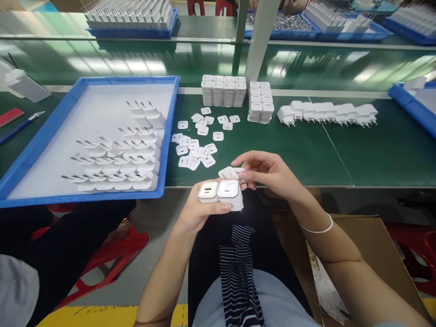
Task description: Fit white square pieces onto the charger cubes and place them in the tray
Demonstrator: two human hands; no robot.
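My left hand [192, 211] is closed around two white charger plugs [230, 202], held side by side at the table's front edge. Their end faces point up; the left one shows two port slots and the right one a single slot. Just above them, my right hand [270, 172] pinches small white cover plates [228, 173] between thumb and fingers. How many plates are in that pinch is hard to make out. Beyond my hands, loose cover plates [195, 152] lie scattered on the green table [289, 159].
On the left, a blue tray [76, 93] holds rows of prong-up chargers [116, 170]. Stacked cover plates [224, 91] stand ahead. A row of chargers [327, 111] lies at right. A metal post [260, 41] rises behind. A seated person's leg [78, 240] is at lower left.
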